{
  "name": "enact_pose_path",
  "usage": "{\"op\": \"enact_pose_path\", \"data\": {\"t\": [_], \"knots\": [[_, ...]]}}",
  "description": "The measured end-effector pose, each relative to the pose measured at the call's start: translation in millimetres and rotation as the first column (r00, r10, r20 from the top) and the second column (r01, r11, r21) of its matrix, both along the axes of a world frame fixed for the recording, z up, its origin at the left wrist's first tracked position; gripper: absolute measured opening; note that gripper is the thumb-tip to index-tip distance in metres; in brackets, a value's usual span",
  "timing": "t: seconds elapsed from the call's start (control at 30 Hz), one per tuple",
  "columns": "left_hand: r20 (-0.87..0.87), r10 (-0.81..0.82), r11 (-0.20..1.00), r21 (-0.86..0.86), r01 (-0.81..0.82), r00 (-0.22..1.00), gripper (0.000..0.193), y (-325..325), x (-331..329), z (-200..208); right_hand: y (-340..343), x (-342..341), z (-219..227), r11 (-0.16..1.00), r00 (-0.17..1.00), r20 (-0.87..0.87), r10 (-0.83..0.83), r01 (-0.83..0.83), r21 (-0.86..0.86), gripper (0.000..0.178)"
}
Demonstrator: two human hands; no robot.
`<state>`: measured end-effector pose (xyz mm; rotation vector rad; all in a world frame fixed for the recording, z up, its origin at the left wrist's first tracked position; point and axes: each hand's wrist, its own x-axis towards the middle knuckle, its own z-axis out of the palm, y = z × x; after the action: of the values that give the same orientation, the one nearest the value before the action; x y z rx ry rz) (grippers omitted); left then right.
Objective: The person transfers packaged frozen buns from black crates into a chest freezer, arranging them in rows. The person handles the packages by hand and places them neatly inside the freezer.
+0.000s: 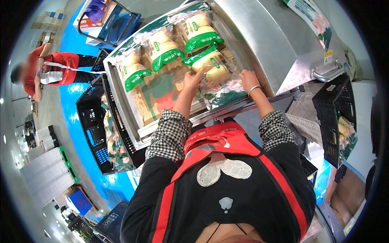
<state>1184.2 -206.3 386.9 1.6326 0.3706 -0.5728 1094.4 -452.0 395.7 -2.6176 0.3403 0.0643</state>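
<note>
A clear plastic food bag (217, 73) with a green band and pale yellow chunks inside lies on the near right part of a metal machine bed (140, 131). My left hand (192, 82) is closed at the bag's left edge, thumb toward its contents. At its right edge, my right hand (249, 81) pinches the film with bent fingers. Three similar bags lie farther back: a left bag (133, 69), a middle bag (163, 45) and a right bag (198, 29). The bed surface shows reflections in front of them.
A large steel lid or housing (269, 38) with a bar handle (329, 72) rises to the right. Black crates stand on both sides, a left crate (94, 121) and a right crate (330, 117), with bags inside. A person in red (60, 69) stands far left near a cart (117, 26).
</note>
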Motion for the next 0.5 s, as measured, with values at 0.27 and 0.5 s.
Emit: {"op": "enact_pose_path", "data": {"t": [0.27, 0.5], "knots": [[0.009, 0.022, 0.994, -0.109, -0.021, 1.0, 0.037, -29.7, 14.7, 5.4, -2.7, -2.1, -10.3, 0.979, 0.981, 0.021, -0.195, 0.193, 0.062, 0.015], [0.006, 0.07, 0.966, -0.25, -0.066, 0.998, 0.044, -27.0, 9.0, 1.8, 0.3, -3.5, -1.4, 0.982, 0.984, -0.028, -0.176, 0.177, 0.06, 0.018]]}}
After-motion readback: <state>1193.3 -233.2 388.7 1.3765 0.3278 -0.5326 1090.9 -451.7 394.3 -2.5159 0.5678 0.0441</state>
